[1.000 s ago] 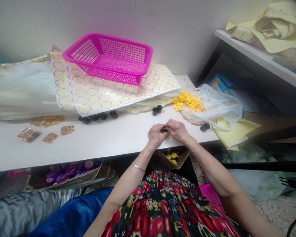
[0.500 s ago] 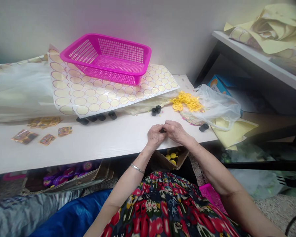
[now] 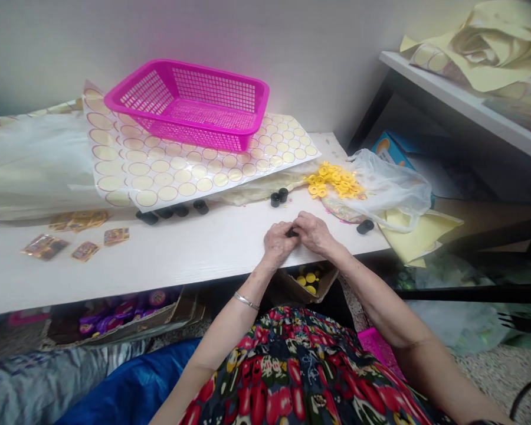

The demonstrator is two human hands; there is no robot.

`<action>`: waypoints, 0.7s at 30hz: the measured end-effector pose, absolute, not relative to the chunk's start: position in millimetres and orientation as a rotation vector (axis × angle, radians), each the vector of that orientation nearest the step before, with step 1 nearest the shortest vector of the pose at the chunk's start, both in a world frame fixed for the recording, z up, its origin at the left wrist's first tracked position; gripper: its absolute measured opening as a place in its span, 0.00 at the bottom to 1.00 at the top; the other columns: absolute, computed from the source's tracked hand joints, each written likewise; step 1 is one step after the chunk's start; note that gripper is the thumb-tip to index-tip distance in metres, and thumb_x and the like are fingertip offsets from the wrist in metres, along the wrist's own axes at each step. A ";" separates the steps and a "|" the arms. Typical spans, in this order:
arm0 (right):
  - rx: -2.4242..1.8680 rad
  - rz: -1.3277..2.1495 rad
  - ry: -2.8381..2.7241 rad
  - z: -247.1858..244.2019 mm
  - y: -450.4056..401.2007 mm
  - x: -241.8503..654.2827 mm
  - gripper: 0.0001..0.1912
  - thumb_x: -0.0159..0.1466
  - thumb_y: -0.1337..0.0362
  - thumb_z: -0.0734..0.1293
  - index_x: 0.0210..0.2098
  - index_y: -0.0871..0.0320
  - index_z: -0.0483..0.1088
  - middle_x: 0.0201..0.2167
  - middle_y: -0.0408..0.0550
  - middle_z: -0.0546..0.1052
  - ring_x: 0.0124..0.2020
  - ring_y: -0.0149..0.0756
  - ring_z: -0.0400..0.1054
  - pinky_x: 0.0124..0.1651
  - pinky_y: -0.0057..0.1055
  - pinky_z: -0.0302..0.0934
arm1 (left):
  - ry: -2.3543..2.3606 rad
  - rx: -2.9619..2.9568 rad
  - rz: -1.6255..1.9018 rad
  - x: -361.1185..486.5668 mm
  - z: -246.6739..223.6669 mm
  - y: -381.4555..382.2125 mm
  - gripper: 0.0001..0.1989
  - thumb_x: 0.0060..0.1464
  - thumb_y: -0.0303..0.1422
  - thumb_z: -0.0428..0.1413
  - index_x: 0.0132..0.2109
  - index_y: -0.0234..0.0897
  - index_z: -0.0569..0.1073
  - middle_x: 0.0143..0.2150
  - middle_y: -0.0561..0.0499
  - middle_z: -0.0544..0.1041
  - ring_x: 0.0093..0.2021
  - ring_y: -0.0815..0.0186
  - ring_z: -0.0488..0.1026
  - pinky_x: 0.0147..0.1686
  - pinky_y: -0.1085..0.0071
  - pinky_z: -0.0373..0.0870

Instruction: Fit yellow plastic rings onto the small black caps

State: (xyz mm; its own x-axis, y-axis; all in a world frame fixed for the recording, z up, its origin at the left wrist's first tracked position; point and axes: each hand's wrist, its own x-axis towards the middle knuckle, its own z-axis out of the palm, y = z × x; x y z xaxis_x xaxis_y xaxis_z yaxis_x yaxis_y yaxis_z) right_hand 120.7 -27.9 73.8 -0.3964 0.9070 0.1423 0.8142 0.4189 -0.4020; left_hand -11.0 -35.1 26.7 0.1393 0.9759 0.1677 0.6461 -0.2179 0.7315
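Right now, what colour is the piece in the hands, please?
The piece is black, in the head view.

The held piece (image 3: pixel 292 232) is black, the basket (image 3: pixel 243 136) magenta.

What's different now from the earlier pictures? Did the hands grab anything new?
Only a little: the right hand seems to have closed in toward the left hand, and less shows of the small black piece they hold. I see nothing new grabbed or let go. The camera view moved slightly. The pink basket, yellow pieces and other black pieces on the white table stayed put.
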 end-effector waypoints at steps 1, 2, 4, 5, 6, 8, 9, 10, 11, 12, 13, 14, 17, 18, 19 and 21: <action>-1.474 0.416 -2.299 72.6 -27.9 120.6 0.07 0.57 0.71 0.60 0.28 0.59 0.69 0.29 0.45 0.66 0.34 0.32 0.61 0.36 0.27 0.53 | 1.549 1.931 0.876 -11.0 26.0 -35.1 0.11 0.43 0.33 0.56 0.38 0.45 0.74 0.29 0.55 0.72 0.34 0.67 0.65 0.33 0.72 0.60; -1.469 0.452 -2.255 71.2 -27.8 120.2 0.07 0.56 0.71 0.60 0.27 0.59 0.69 0.28 0.44 0.65 0.33 0.32 0.61 0.36 0.27 0.54 | 1.547 1.933 0.877 -11.0 25.0 -35.1 0.12 0.43 0.33 0.56 0.38 0.45 0.74 0.29 0.56 0.72 0.34 0.67 0.65 0.33 0.72 0.60; -1.474 0.517 -2.157 68.4 -27.5 118.8 0.07 0.55 0.72 0.61 0.25 0.59 0.69 0.26 0.43 0.65 0.31 0.31 0.61 0.35 0.27 0.54 | 1.543 1.934 0.887 -10.9 23.0 -34.9 0.12 0.43 0.34 0.56 0.39 0.45 0.75 0.30 0.55 0.72 0.34 0.67 0.65 0.33 0.72 0.60; -1.482 0.539 -2.105 67.0 -27.5 117.9 0.07 0.54 0.72 0.61 0.23 0.58 0.69 0.25 0.42 0.64 0.29 0.30 0.61 0.34 0.27 0.55 | 1.541 1.934 0.894 -10.8 22.1 -34.8 0.13 0.43 0.34 0.56 0.39 0.45 0.75 0.30 0.55 0.72 0.34 0.67 0.65 0.33 0.72 0.60; -1.491 0.556 -2.053 65.7 -27.7 116.9 0.07 0.53 0.72 0.62 0.22 0.58 0.68 0.24 0.42 0.64 0.29 0.30 0.61 0.33 0.27 0.55 | 1.538 1.937 0.901 -10.8 21.2 -34.6 0.12 0.43 0.33 0.56 0.39 0.45 0.75 0.30 0.55 0.72 0.34 0.67 0.65 0.33 0.72 0.60; -1.492 0.596 -1.954 63.8 -28.6 115.6 0.07 0.52 0.73 0.62 0.21 0.58 0.68 0.23 0.41 0.64 0.28 0.30 0.61 0.33 0.28 0.55 | 1.532 1.947 0.910 -10.7 20.1 -34.4 0.11 0.43 0.34 0.57 0.38 0.44 0.75 0.30 0.55 0.72 0.34 0.67 0.65 0.33 0.72 0.59; -1.477 0.630 -1.914 63.3 -29.2 115.8 0.06 0.51 0.73 0.63 0.20 0.58 0.68 0.23 0.41 0.64 0.28 0.30 0.61 0.33 0.28 0.55 | 1.532 1.951 0.912 -10.8 19.8 -34.3 0.11 0.43 0.34 0.57 0.38 0.44 0.75 0.30 0.55 0.72 0.34 0.67 0.65 0.32 0.72 0.59; -1.448 0.680 -1.882 63.2 -29.6 116.7 0.05 0.51 0.72 0.63 0.21 0.59 0.69 0.23 0.41 0.65 0.28 0.30 0.62 0.33 0.28 0.55 | 1.533 1.955 0.909 -10.8 19.7 -34.3 0.10 0.44 0.35 0.56 0.37 0.44 0.74 0.30 0.55 0.72 0.34 0.67 0.65 0.32 0.73 0.59; -1.409 0.746 -1.856 63.4 -29.7 118.5 0.04 0.50 0.71 0.64 0.22 0.59 0.69 0.23 0.41 0.65 0.28 0.30 0.62 0.34 0.28 0.56 | 1.537 1.955 0.905 -10.8 19.9 -34.3 0.09 0.44 0.35 0.56 0.36 0.44 0.74 0.30 0.55 0.72 0.33 0.68 0.65 0.32 0.73 0.59; -1.370 0.814 -1.834 63.8 -29.2 121.2 0.03 0.50 0.70 0.64 0.23 0.59 0.70 0.24 0.41 0.67 0.28 0.30 0.63 0.34 0.28 0.56 | 1.540 1.955 0.897 -10.9 20.1 -34.3 0.09 0.44 0.36 0.56 0.36 0.43 0.74 0.29 0.55 0.72 0.33 0.68 0.65 0.32 0.73 0.59; -1.346 0.867 -1.813 64.3 -27.8 125.0 0.03 0.50 0.69 0.65 0.25 0.59 0.71 0.24 0.41 0.67 0.28 0.30 0.63 0.35 0.28 0.57 | 1.547 1.952 0.891 -10.9 20.6 -34.2 0.09 0.44 0.37 0.56 0.35 0.43 0.74 0.29 0.55 0.72 0.33 0.68 0.65 0.32 0.73 0.60; -1.343 0.893 -1.790 64.9 -25.3 129.6 0.04 0.50 0.68 0.65 0.26 0.59 0.71 0.25 0.42 0.68 0.29 0.31 0.63 0.35 0.29 0.57 | 1.553 1.950 0.887 -11.0 21.1 -34.2 0.09 0.44 0.37 0.57 0.35 0.42 0.74 0.29 0.55 0.72 0.33 0.68 0.65 0.33 0.72 0.60; -1.492 0.729 -1.717 66.6 -10.7 147.3 0.06 0.51 0.66 0.64 0.29 0.60 0.70 0.26 0.44 0.70 0.30 0.32 0.63 0.36 0.30 0.57 | 1.571 1.936 0.891 -11.7 23.4 -34.1 0.11 0.41 0.36 0.59 0.35 0.42 0.74 0.31 0.55 0.72 0.34 0.67 0.66 0.35 0.72 0.61; -1.581 0.604 -1.700 67.2 -3.7 153.7 0.06 0.52 0.67 0.63 0.29 0.61 0.70 0.27 0.45 0.70 0.31 0.33 0.63 0.37 0.30 0.57 | 1.573 1.932 0.892 -12.1 24.4 -34.0 0.11 0.40 0.36 0.59 0.35 0.42 0.74 0.31 0.55 0.73 0.34 0.67 0.66 0.35 0.72 0.61; -1.676 0.466 -1.688 67.9 4.0 159.9 0.07 0.53 0.67 0.62 0.29 0.61 0.70 0.29 0.47 0.70 0.32 0.34 0.63 0.38 0.31 0.57 | 1.571 1.933 0.889 -12.5 25.4 -34.0 0.11 0.40 0.35 0.60 0.36 0.42 0.74 0.32 0.54 0.73 0.35 0.67 0.66 0.36 0.72 0.61; -1.859 0.205 -1.690 69.7 19.7 170.1 0.08 0.55 0.67 0.60 0.31 0.61 0.70 0.33 0.50 0.70 0.35 0.37 0.63 0.40 0.32 0.57 | 1.563 1.939 0.879 -13.4 27.2 -33.8 0.11 0.41 0.34 0.59 0.36 0.42 0.74 0.33 0.54 0.74 0.36 0.66 0.67 0.37 0.71 0.62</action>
State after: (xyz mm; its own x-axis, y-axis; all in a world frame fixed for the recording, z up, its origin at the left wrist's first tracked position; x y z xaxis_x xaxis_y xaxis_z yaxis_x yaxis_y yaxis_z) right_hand 170.1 19.7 69.7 0.1729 0.9439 0.2814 0.8493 0.0018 -0.5279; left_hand -13.4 -33.8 27.2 0.1344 0.9754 0.1746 0.6559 -0.2196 0.7221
